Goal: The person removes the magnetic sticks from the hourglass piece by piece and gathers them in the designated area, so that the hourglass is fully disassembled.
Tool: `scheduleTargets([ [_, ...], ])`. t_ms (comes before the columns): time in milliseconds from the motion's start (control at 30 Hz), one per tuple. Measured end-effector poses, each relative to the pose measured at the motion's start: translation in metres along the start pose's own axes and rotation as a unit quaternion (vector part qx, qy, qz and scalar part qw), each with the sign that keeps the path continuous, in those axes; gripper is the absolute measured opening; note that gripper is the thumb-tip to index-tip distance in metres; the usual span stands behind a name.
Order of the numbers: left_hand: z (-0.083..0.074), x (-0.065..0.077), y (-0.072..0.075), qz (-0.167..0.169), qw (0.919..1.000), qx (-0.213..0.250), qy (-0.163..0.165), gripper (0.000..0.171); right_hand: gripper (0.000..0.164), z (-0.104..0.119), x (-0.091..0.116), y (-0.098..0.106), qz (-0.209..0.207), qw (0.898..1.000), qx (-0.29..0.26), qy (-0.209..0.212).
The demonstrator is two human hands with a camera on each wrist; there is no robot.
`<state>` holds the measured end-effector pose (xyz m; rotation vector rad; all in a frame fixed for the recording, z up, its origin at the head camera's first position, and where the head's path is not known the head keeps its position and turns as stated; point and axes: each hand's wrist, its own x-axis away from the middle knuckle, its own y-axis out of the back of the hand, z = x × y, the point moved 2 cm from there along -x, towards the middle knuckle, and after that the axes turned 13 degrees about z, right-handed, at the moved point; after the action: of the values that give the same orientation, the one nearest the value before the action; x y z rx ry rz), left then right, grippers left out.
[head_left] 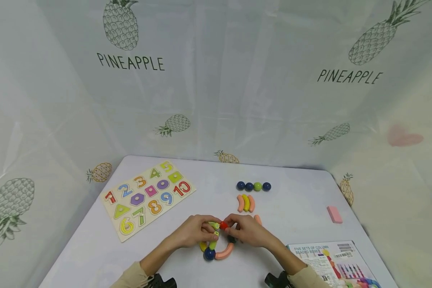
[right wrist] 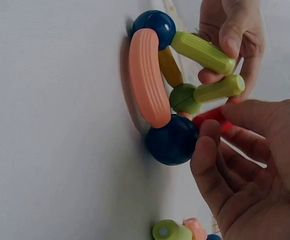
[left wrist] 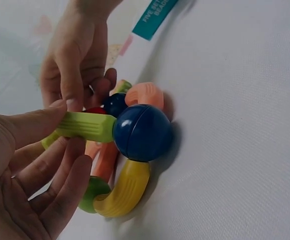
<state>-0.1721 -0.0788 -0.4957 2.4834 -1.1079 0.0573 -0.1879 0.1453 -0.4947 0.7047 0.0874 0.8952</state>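
A ring of magnetic sticks and balls lies on the table between both hands. My left hand (head_left: 196,232) pinches an upright green stick (left wrist: 87,126) between thumb and fingers; its lower end meets a dark blue ball (left wrist: 142,132). My right hand (right wrist: 257,162) pinches a short red stick (right wrist: 212,117), which rises from another dark blue ball (right wrist: 172,140). An orange curved stick (right wrist: 148,82) joins the two blue balls. Behind, a yellow curved stick (left wrist: 127,192) runs to a green ball (right wrist: 184,97), from which a second green stick (right wrist: 219,89) stands up. The free stick tops lean close together.
A wooden number puzzle board (head_left: 149,236) lies at the left. Beyond the hands are a row of balls (head_left: 257,187) and several curved sticks (head_left: 246,203). A pink block (head_left: 334,215) and a toy box (head_left: 335,264) lie at the right. A pineapple-print curtain (head_left: 216,80) surrounds the table.
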Motion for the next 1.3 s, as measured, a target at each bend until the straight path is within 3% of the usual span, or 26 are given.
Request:
scheduleTargets([
  [333,0.0,0.001,0.001,-0.003,1.0,0.0,-0.002,0.039,0.021,0.0,0.004,0.01,-0.019,1.0,-0.014,-0.003],
  [533,0.001,0.0,0.0,-0.004,1.0,-0.005,-0.001,0.043,0.02,-0.003,0.013,0.027,-0.067,0.997,-0.005,-0.025],
  [700,0.001,0.001,0.0,-0.004,1.0,-0.003,-0.001,0.044,0.024,-0.013,0.021,0.044,-0.114,0.99,-0.006,-0.079],
  [900,0.002,0.002,0.0,-0.005,1.0,-0.002,-0.007,0.045,0.025,-0.033,0.034,0.059,-0.134,0.979,-0.019,-0.151],
  [1067,0.001,0.003,0.001,-0.005,1.0,-0.001,-0.007,0.045,0.026,-0.05,0.044,0.062,-0.134,0.968,-0.029,-0.21],
  [1300,0.001,0.002,0.001,-0.004,1.0,0.0,-0.006,0.045,0.025,-0.064,0.05,0.061,-0.108,0.957,0.005,-0.27],
])
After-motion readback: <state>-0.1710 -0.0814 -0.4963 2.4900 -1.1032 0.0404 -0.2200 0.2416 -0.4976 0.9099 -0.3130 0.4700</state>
